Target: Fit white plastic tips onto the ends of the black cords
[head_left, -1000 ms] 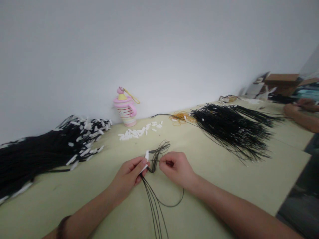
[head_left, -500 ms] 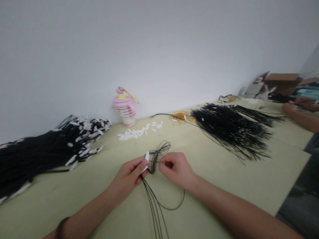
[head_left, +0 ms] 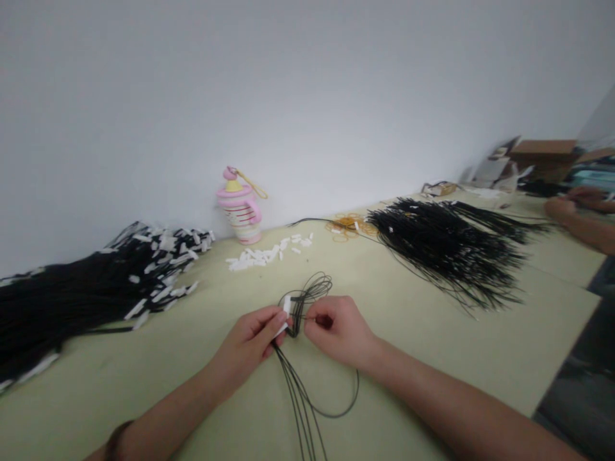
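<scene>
My left hand (head_left: 262, 331) pinches small white plastic pieces (head_left: 287, 305) with several thin black cords (head_left: 293, 384) running through its grip and hanging toward me. Just to its right, my right hand (head_left: 336, 326) is closed, thumb and forefinger pinching one black cord. Between the hands and a little beyond them, the cords form a loose bundle of loops (head_left: 314, 288). One cord curves down in a wide arc below my right hand. How the cords pass through the white pieces is hidden by my fingers.
On the left lies a big pile of black cords (head_left: 72, 288) with white tips. Loose white pieces (head_left: 259, 256), a pink-lidded cup (head_left: 240, 211) and yellow rubber bands (head_left: 346, 224) are along the wall. More black cords (head_left: 446, 250) lie right. Another person's hands (head_left: 571, 208) work far right.
Both hands stay almost in place. The cord arc under my right hand hangs slightly lower and wider, and a little more of the white piece shows above my left thumb.
</scene>
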`<move>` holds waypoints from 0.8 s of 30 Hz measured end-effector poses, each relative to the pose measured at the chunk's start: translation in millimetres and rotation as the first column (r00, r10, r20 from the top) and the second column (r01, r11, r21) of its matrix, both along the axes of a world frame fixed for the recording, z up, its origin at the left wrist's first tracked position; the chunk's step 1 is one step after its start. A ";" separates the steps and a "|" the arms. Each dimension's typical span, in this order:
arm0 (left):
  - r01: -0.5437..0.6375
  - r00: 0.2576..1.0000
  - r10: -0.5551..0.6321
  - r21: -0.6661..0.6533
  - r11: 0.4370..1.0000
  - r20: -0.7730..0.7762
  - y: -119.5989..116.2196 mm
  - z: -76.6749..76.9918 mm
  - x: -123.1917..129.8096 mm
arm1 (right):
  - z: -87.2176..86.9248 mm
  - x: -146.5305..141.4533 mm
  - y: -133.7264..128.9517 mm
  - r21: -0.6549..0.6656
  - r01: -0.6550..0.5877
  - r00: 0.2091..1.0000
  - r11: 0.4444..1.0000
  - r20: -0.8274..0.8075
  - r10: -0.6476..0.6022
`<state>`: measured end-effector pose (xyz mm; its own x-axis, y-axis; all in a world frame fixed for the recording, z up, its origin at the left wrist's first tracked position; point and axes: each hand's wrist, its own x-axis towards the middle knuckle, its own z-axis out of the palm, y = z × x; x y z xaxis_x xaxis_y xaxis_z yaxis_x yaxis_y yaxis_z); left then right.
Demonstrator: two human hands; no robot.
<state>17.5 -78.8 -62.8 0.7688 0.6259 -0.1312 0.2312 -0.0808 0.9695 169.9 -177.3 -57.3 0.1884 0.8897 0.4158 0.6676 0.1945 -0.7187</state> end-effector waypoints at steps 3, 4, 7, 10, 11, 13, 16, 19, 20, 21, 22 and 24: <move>0.006 1.000 -0.006 0.007 1.000 -0.010 -0.2 -0.2 0.2 | 1.3 -0.3 0.3 -0.010 -0.008 1.000 1.000 0.004 0.008; 0.013 1.000 -0.013 0.017 1.000 -0.011 -0.5 -0.1 0.5 | 1.5 -0.5 0.4 -0.013 -0.013 1.000 1.000 0.006 0.013; 0.027 1.000 -0.026 0.044 0.999 -0.014 -2.0 0.8 1.1 | 1.0 -1.4 0.2 -0.016 -0.036 0.999 0.999 0.007 0.036; 0.038 0.999 -0.037 0.072 0.997 -0.021 -4.1 1.8 0.9 | -1.1 -2.2 -0.2 -0.009 -0.057 0.998 0.998 -0.002 0.057; 0.045 0.999 -0.043 0.088 0.995 -0.022 -4.7 2.0 0.7 | -2.0 -2.4 -0.3 -0.007 -0.061 0.998 0.998 -0.005 0.061; 0.059 0.998 -0.056 0.132 0.990 -0.022 -5.3 1.8 0.3 | -3.6 -2.5 -0.4 -0.004 -0.062 0.998 0.998 -0.011 0.062; 0.079 0.997 -0.078 0.182 0.980 -0.010 -5.6 1.4 0.0 | -4.3 -2.6 -0.5 -0.003 -0.069 0.997 0.998 -0.022 0.069; 0.085 0.996 -0.084 0.218 0.972 -0.012 -5.9 2.2 0.1 | -3.1 -2.8 -0.8 -0.010 -0.081 0.996 0.997 -0.034 0.081; 0.085 0.996 -0.083 0.231 0.969 -0.018 -6.1 2.8 0.2 | -2.6 -2.9 -1.0 -0.012 -0.085 0.996 0.996 -0.036 0.085; 0.087 0.996 -0.084 0.244 0.966 -0.024 -6.2 3.4 0.3 | -2.2 -2.9 -1.1 -0.013 -0.088 0.995 0.996 -0.039 0.087; 0.089 0.996 -0.085 0.254 0.963 -0.029 -6.3 4.0 0.4 | -1.9 -2.9 -1.2 -0.012 -0.090 0.995 0.996 -0.040 0.090; 0.096 0.995 -0.091 0.267 0.959 -0.033 -6.4 5.0 0.6 | -2.0 -2.7 -1.1 -0.011 -0.093 0.995 0.996 -0.042 0.093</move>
<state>18.2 -85.1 -57.8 0.8245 0.5656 0.0153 0.2295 -0.3590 0.9047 167.1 -178.4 -59.2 0.1213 0.9093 0.3981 0.6167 0.2452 -0.7480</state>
